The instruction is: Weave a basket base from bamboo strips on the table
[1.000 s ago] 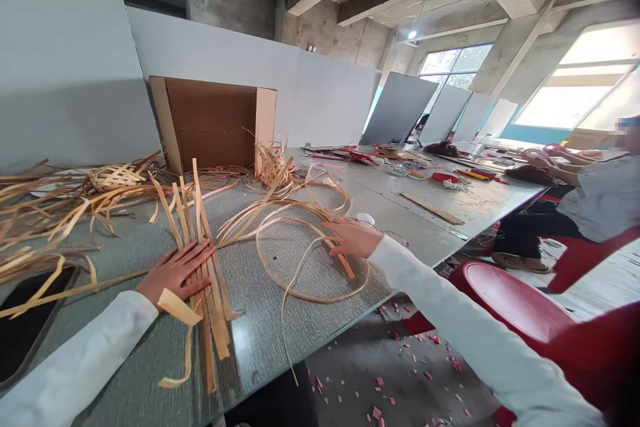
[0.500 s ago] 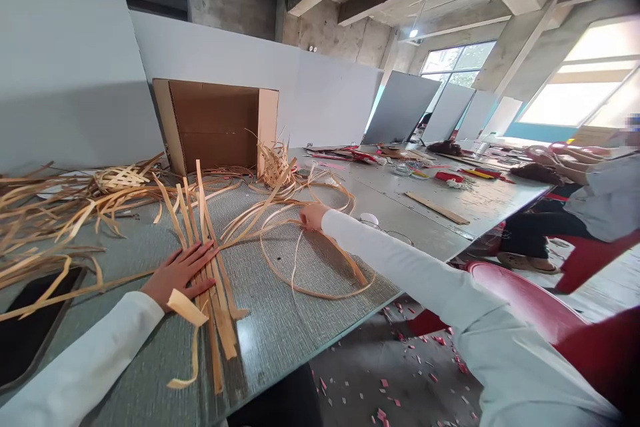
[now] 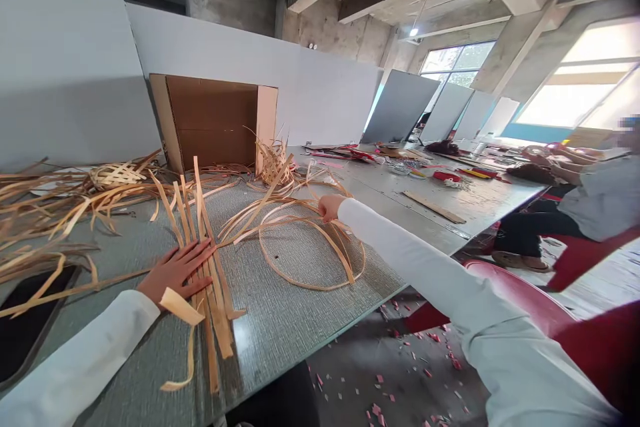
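Judged early stage: lower left of frame, strips (image 3: 220, 323) laid lengthwise, no weave visible among them; left hand (image 3: 181, 270) flat thereon, fingers apart. Centre: right hand (image 3: 331, 207) curled at loose coil (image 3: 345, 263); grip cannot be told.

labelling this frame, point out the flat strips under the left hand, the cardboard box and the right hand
Flat strips (image 3: 221, 320): head view, lower part of one strip.
Cardboard box (image 3: 215, 110): head view, inner back wall.
Right hand (image 3: 331, 207): head view, middle of the hand.
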